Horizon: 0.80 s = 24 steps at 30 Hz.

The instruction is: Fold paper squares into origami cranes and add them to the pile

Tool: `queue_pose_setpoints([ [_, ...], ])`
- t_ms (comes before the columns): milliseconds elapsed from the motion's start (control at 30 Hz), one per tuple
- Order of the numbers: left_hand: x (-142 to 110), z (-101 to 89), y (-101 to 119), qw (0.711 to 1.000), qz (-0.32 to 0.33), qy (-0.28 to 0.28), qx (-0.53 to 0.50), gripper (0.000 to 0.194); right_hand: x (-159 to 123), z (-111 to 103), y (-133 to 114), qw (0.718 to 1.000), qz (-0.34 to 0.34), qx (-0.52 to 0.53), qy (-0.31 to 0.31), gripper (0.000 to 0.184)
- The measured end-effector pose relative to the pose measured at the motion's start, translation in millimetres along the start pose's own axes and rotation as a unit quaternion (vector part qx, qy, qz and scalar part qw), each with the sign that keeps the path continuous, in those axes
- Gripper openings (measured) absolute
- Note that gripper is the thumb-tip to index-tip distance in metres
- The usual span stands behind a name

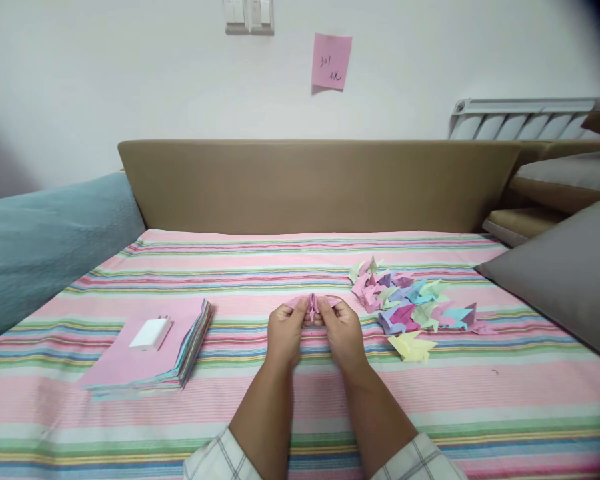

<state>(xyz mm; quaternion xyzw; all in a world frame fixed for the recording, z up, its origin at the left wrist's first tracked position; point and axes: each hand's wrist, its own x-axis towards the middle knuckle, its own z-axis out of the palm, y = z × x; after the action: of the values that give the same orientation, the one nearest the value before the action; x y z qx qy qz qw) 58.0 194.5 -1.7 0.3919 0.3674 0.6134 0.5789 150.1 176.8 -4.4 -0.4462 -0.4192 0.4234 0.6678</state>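
Note:
Between my two hands is a pink origami crane [313, 305], its wings spread out to either side. My left hand [285, 328] pinches one wing near the body, thumb on top and fingers curled beneath. On the other wing, my right hand [343, 328] has the same closed pinch. The fingertips partly cover the paper. To the right of my hands lies a loose heap of folded paper cranes [403, 303] in pink, purple, green and blue. A yellow folded crane [413, 347] sits at the heap's near edge.
At left a stack of coloured paper [125, 353] bears a white charger plug [151, 333]. A striped cloth [260, 413] covers the surface. Behind it stands a brown backrest [310, 187]. Grey cushions [570, 273] lie at right, a blue-covered armrest [55, 233] at left.

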Motion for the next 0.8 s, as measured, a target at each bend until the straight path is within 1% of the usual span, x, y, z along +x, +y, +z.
queue_pose_setpoints([
  [67, -1.0, 3.1, 2.3, 0.999, -0.033, 0.013, -0.035, 0.034, 1.2, -0.2, 4.2, 1.0, 0.015, 0.022, 0.011, 0.034],
  [133, -2.0, 4.9, 3.9, 0.998, -0.043, 0.017, -0.046, 0.034, 2.0, 0.0, 6.8, 0.998, 0.022, 0.047, 0.019, 0.034],
  [233, -2.4, 4.4, 3.0, 0.999, -0.019, 0.009, -0.032, 0.032, 2.4, 0.4, 6.9, 0.998, 0.014, 0.063, 0.005, 0.033],
  [333, -1.9, 2.5, 0.4, 1.0, 0.006, 0.005, -0.007, 0.03, 2.1, 0.4, 5.2, 0.999, -0.005, 0.041, -0.012, 0.032],
  [433, -1.8, 2.2, 0.1, 1.0, 0.001, 0.007, -0.012, 0.031, 1.7, 0.4, 3.9, 1.0, -0.025, 0.014, -0.003, 0.029],
  [533, -3.2, 3.5, 1.7, 1.0, -0.002, -0.004, -0.022, 0.032, 0.9, 1.1, 2.5, 1.0, -0.025, 0.006, 0.006, 0.03],
  [600, -4.7, 4.0, 2.8, 1.0, 0.007, -0.026, 0.002, 0.034, -0.1, 1.9, 1.6, 1.0, -0.026, -0.004, 0.004, 0.03],
  [700, -7.2, 3.7, 4.3, 0.996, 0.032, -0.054, 0.069, 0.037, -2.0, 3.3, 0.8, 0.999, -0.027, -0.027, -0.003, 0.032],
  [800, -9.1, 2.6, 6.9, 0.986, 0.068, -0.052, 0.144, 0.04, -3.6, 4.8, -0.4, 0.999, -0.022, -0.029, -0.012, 0.031],
])
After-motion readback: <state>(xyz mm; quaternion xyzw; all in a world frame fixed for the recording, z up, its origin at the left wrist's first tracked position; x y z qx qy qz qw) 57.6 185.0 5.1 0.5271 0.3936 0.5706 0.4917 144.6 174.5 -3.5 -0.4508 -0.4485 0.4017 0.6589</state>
